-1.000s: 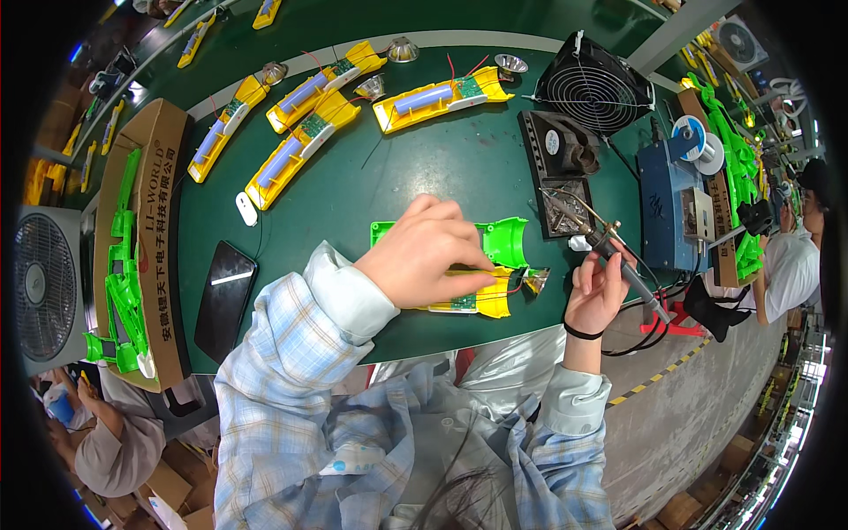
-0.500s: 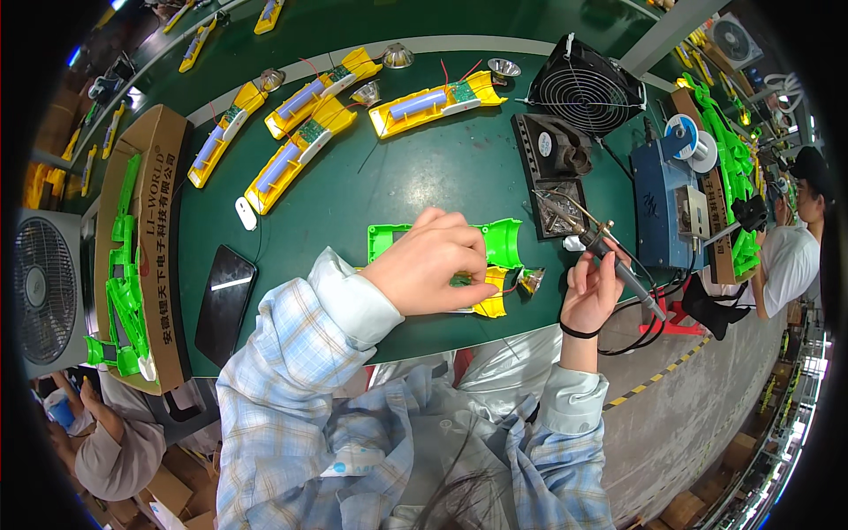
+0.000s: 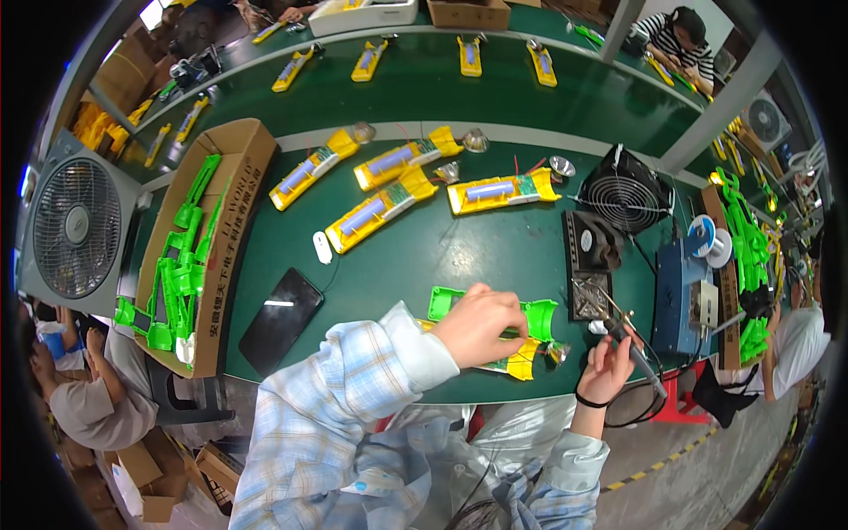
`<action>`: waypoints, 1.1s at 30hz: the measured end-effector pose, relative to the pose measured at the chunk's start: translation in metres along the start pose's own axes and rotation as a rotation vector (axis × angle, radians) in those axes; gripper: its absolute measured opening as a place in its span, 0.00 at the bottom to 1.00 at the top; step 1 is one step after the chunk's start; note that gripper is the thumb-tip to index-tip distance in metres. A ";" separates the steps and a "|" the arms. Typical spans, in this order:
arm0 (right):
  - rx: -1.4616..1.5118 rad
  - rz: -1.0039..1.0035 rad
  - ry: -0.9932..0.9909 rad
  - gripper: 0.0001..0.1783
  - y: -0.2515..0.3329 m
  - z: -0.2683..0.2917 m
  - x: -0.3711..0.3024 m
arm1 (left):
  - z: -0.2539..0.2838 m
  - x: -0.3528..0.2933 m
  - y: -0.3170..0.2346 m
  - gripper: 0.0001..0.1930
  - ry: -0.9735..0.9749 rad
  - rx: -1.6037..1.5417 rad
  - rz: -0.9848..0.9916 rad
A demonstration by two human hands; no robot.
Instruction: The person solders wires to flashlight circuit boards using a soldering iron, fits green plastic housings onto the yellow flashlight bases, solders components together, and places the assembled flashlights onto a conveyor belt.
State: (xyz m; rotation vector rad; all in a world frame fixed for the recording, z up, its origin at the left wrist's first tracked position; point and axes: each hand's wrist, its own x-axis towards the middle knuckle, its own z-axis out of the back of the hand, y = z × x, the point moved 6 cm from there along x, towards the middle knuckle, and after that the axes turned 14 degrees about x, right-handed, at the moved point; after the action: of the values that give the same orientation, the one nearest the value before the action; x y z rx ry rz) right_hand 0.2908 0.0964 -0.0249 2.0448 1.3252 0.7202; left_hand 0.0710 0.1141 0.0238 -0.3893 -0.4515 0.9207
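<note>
My left hand [image 3: 484, 329] is over a yellow flashlight housing half [image 3: 519, 365] near the table's front edge. Its fingers are drawn together in a pinch, and the fingertips' contents are hidden. Behind the yellow half, a green housing half [image 3: 540, 318] lies partly covered by the same hand. A small lamp reflector [image 3: 557, 353] sits at the yellow half's right end. To the right, my right hand [image 3: 606, 367] grips a soldering iron [image 3: 647, 364], its tip pointing away toward a soldering stand tray [image 3: 590, 296].
Several yellow housings with blue battery cells [image 3: 490, 192] lie at the back. A black fan [image 3: 624, 193], a blue soldering station [image 3: 682, 296] and a solder wire spool [image 3: 718, 248] stand right. Left are a phone [image 3: 281, 320] and a carton [image 3: 231, 238] of green parts.
The view has tilted up and shifted, so the table appears lower and further right. Both hands keep nearly the same places over the work, the right one still holding the soldering iron.
</note>
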 end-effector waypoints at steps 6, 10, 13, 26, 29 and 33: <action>0.025 -0.004 -0.058 0.12 0.002 -0.002 -0.002 | 0.001 -0.004 -0.010 0.05 -0.064 0.059 0.002; 0.019 -0.002 -0.063 0.12 0.004 0.001 -0.004 | -0.001 -0.005 -0.012 0.05 -0.036 0.022 -0.002; 0.037 -0.013 -0.071 0.12 0.006 0.000 -0.005 | -0.003 -0.004 -0.014 0.05 -0.015 -0.048 -0.050; -0.125 0.248 0.002 0.18 0.020 -0.052 0.033 | 0.015 -0.008 0.013 0.04 -0.083 -0.064 0.303; -0.198 0.263 0.397 0.18 0.015 -0.077 0.054 | 0.013 -0.009 0.010 0.04 -0.097 0.045 0.281; -0.180 0.352 0.460 0.17 0.003 -0.079 0.072 | 0.008 -0.008 0.005 0.04 -0.137 0.102 0.239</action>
State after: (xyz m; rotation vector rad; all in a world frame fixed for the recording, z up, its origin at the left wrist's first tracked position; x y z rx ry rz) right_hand 0.2617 0.1768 0.0397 2.0575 1.0823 1.4837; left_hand 0.0592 0.1116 0.0258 -0.2918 -0.4875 1.2031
